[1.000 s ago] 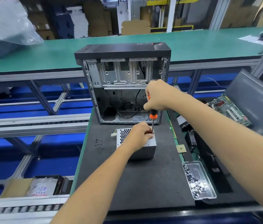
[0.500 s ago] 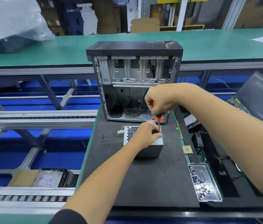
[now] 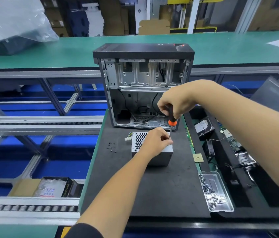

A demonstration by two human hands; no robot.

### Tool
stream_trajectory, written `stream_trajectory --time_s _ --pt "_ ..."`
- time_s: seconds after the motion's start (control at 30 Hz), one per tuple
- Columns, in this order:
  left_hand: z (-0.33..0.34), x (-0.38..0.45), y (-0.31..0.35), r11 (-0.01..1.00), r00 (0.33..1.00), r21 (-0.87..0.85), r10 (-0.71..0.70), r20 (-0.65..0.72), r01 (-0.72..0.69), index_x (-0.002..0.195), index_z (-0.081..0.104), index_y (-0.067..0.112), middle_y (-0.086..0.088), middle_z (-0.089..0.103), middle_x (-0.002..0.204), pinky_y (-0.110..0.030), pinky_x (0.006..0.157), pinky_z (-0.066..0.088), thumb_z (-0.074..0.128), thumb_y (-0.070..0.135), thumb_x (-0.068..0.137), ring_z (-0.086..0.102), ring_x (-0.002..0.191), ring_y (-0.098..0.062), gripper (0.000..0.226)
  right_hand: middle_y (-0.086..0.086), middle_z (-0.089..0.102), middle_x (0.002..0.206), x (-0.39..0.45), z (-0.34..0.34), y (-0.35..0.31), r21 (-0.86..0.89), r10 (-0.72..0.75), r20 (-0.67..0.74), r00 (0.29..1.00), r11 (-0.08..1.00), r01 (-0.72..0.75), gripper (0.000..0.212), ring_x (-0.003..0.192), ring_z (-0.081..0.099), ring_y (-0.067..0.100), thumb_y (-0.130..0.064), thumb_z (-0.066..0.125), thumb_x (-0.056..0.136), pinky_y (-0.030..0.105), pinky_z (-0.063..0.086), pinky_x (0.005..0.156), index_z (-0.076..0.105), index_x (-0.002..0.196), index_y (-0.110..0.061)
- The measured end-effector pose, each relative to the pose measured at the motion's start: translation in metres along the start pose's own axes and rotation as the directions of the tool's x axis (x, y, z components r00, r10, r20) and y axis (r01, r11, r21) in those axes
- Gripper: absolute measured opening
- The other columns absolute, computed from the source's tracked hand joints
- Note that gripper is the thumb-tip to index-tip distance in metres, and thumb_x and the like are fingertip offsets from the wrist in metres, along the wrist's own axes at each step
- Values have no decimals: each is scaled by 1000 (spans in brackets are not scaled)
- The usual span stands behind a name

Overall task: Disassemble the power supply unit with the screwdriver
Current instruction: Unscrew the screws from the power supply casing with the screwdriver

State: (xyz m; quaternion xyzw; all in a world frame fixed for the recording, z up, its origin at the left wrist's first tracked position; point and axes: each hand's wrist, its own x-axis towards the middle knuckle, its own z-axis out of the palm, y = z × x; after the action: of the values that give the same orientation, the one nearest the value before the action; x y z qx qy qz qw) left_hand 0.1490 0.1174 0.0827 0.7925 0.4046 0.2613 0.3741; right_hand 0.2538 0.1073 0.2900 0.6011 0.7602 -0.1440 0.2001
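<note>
A grey metal power supply unit [image 3: 159,158] with a honeycomb vent lies on the black mat [image 3: 152,186], a white connector sticking out at its far left. My left hand [image 3: 156,140] rests on top of it, fingers pinched around the screwdriver's shaft near the tip. My right hand [image 3: 174,102] grips the black and orange screwdriver [image 3: 171,123] from above. It stands almost upright, tip at the unit's far right top corner. The tip and screw are hidden by my left fingers.
An open computer case [image 3: 144,86] stands just behind the unit. Several loose screws [image 3: 111,147] lie on the mat to its left. A clear tray of screws [image 3: 215,191] sits at the right, beside a CPU chip [image 3: 198,158], a hard drive [image 3: 204,127] and circuit boards.
The view has shifted, so the case and unit sit further right in frame. Both hands stay on the unit's far right corner with the screwdriver upright.
</note>
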Motion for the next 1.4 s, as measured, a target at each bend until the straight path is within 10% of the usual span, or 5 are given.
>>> stream_trajectory --time_s 0.5,0.7,1.07,1.27,1.4 --pt "0 1 -2 1000 1000 29 6 -1 -6 70 62 18 11 54 79 -11 63 36 74 22 78 52 70 -3 15 12 72 70 4 18 -1 479 307 -314 898 868 -129 25 49 69 21 -28 63 83 26 55 54 59 83 -3" --pt "0 1 -2 1000 1000 13 4 5 -4 69 62 20 14 52 76 -5 59 36 75 20 78 52 67 0 16 11 61 41 -3 13 -5 234 434 -204 877 892 -387 61 35 61 22 -54 33 94 26 43 50 58 67 -5" --pt "2 2 -4 999 999 15 29 -14 -29 59 55 26 13 51 71 -10 60 35 78 23 74 50 63 0 28 -5 56 89 -11 3 -2 2 11 -89 996 1000 -11 14 77 52 14 -18 67 85 27 41 62 62 98 -17" --pt "3 2 -4 998 999 40 44 -28 -43 61 55 25 13 50 70 -7 58 34 78 24 75 49 62 3 27 5 61 80 -9 8 -10 8 132 -130 983 991 -132 35 56 68 23 -46 45 96 33 49 56 52 90 -12" --pt "3 3 -5 998 999 48 42 -19 -41 65 59 19 13 50 71 -8 56 34 77 23 76 49 61 0 21 8 62 77 -3 12 -9 -131 117 -202 972 981 -145 18 50 59 18 -18 37 100 33 45 52 51 92 -10"
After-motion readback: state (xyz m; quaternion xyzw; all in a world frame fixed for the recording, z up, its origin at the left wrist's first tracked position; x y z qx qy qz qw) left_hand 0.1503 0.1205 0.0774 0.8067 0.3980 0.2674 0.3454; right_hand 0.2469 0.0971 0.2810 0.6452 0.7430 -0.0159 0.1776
